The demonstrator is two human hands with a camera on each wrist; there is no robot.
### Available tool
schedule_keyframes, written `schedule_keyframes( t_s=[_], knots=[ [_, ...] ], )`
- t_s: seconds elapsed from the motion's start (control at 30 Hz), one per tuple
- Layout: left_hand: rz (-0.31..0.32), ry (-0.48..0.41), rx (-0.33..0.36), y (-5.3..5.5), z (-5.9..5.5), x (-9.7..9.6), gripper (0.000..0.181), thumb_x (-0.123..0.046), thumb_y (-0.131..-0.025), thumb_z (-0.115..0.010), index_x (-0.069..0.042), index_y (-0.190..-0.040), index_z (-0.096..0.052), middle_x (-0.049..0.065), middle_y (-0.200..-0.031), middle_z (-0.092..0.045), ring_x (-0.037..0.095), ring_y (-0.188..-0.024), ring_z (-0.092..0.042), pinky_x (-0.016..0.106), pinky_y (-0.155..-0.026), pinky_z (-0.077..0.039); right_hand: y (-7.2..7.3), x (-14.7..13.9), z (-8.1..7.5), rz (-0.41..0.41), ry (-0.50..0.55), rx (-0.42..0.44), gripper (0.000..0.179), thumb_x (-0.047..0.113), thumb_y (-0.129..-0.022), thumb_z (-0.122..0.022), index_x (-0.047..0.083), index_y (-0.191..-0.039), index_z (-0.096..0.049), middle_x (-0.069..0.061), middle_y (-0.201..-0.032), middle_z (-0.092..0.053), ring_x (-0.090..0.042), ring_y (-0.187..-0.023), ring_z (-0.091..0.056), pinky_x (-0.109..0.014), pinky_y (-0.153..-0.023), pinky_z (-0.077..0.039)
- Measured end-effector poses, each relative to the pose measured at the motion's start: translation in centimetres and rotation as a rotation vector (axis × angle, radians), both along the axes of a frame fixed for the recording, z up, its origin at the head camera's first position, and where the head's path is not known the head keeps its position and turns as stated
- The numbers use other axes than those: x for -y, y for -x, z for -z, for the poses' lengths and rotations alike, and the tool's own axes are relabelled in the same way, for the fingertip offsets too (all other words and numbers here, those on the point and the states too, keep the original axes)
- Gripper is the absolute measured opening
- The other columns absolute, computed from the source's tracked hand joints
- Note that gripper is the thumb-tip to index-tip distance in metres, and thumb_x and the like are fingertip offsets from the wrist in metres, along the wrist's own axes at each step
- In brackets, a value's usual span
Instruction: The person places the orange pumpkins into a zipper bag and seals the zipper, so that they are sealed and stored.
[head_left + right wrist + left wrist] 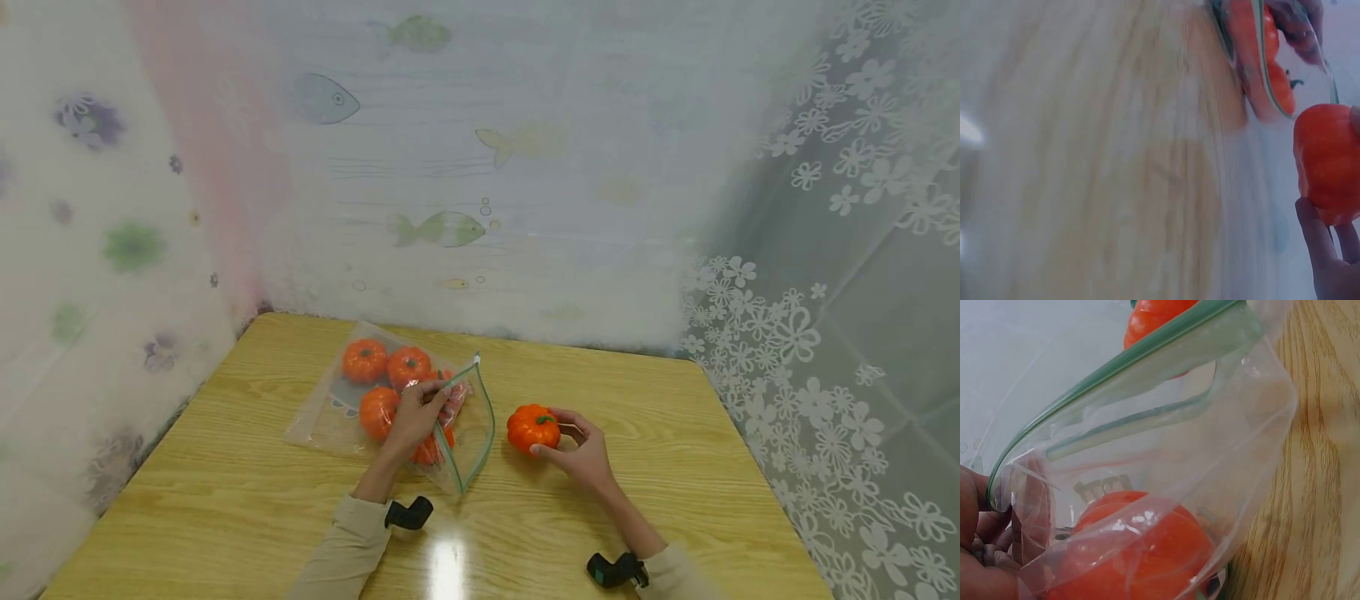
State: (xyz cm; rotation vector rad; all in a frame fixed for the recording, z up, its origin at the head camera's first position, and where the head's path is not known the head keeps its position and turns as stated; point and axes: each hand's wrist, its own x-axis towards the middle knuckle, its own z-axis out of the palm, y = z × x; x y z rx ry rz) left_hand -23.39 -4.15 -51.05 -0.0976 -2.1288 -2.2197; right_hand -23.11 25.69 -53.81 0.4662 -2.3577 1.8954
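Observation:
A clear zip bag (318, 425) with a green zip edge lies on the table, its mouth gaping to the right. Inside are several orange toy pumpkins (364, 361) with green stems. My left hand (411, 418) pinches the near side of the bag's mouth and lifts it; in the left wrist view the green zip (1094, 387) bows up above a pumpkin (1135, 550). Right of the opening, my right hand (588, 457) holds another orange toy pumpkin (531, 428) between thumb and fingers. The right wrist view shows that pumpkin (1329, 165) close to the bag's mouth.
The wooden table (645, 500) ends at a patterned curtain (525, 275) along its back and sides. Each wrist wears a black camera mount (408, 513).

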Motion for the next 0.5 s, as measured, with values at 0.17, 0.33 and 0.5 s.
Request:
schedule_keyframes(
  t_s=[0.17, 0.33, 0.5],
  knots=[
    [-0.003, 0.007, -0.012, 0.0, 0.0, -0.1, 0.027, -0.005, -0.107, -0.05, 0.007, -0.125, -0.067, 0.016, -0.085, -0.069, 0.014, -0.068, -0.062, 0.024, -0.06, -0.053, -1.1, 1.4, -0.1, -0.123, 0.036, -0.01, 0.059, -0.004, -0.078, -0.085, -0.001, -0.134, -0.063, -0.024, -0.135, -0.06, -0.01, -0.109, -0.064, -0.03, -0.084, -0.06],
    [-0.002, 0.016, -0.011, 0.0, 0.0, -0.1, 0.027, -0.006, -0.107, -0.05, 0.006, -0.122, -0.068, 0.013, -0.084, -0.068, 0.015, -0.068, -0.062, 0.025, -0.06, -0.053, -1.9, 2.7, -0.1, -0.258, 0.08, -0.02, 0.061, -0.003, -0.081, -0.082, -0.004, -0.138, -0.059, -0.029, -0.134, -0.055, -0.009, -0.114, -0.064, -0.035, -0.085, -0.06],
    [-0.007, 0.044, -0.019, -0.1, -0.2, -0.1, 0.026, -0.007, -0.107, -0.051, 0.006, -0.12, -0.07, 0.016, -0.086, -0.069, 0.016, -0.07, -0.062, 0.025, -0.062, -0.054, -2.3, 3.9, -0.3, -0.326, 0.071, -0.001, 0.06, -0.003, -0.084, -0.08, -0.002, -0.14, -0.058, -0.027, -0.141, -0.053, -0.008, -0.118, -0.063, -0.035, -0.088, -0.06]
  ],
)
